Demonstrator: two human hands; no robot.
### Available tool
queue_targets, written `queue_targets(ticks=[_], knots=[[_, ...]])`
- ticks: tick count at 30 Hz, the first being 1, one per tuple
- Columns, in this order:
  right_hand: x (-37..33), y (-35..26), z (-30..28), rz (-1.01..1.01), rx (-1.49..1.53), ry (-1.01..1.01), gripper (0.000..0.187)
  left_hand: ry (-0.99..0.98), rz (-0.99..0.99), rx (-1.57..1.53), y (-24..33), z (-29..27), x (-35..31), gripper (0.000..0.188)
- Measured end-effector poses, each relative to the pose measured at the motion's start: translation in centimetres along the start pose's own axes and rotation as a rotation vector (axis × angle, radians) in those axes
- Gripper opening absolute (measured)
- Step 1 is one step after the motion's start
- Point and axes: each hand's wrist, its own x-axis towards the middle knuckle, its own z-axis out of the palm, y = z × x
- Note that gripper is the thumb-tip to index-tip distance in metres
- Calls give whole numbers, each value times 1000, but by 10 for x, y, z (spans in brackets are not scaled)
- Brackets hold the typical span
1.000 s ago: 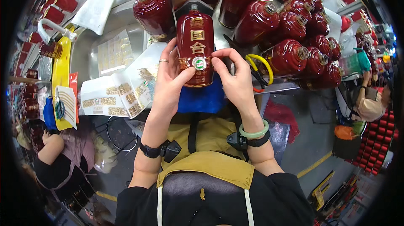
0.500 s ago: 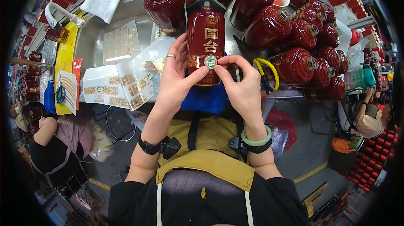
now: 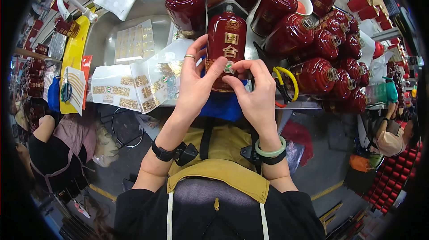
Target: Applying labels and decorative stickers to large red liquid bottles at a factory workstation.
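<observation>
A dark red glass bottle (image 3: pixel 226 34) with gold lettering lies tilted in front of me, its neck pointing away. A small round green-and-white sticker (image 3: pixel 229 67) is on its lower front. My left hand (image 3: pixel 196 81) cups the bottle's left side with its fingers, and its thumb lies across the front beside the sticker. At the sticker's right edge is the index fingertip of my right hand (image 3: pixel 257 90). The right thumb is apart from that finger, lower on the glass, and the other right fingers are curled. Between the hands, the lowest part of the bottle is partly covered.
Sheets of gold decals (image 3: pixel 134 89) lie left, by a metal sink (image 3: pixel 100 34). Several red bottles (image 3: pixel 313 72) lie stacked at right; another bottle (image 3: pixel 185 7) stands behind my left hand. Yellow-handled pliers (image 3: pixel 288 83) sit near my right hand. A white bowl (image 3: pixel 307 2) is farther back.
My right thumb has come off the sticker and moved down, apart from the index finger. The left thumb has shifted up beside the sticker. The whole view has shifted slightly.
</observation>
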Motion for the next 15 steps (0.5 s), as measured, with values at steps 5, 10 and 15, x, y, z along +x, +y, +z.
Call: queue_targets(ticks=[5, 10, 15], knots=[[4, -8, 6, -110, -49, 108, 12, 183, 220, 630, 13, -2, -9, 55], [-9, -19, 12, -305, -72, 123, 23, -154, 25, 98, 35, -3, -34, 40], [-8, -17, 22, -449, -195, 135, 28, -130, -123, 21, 52, -14, -37, 42]])
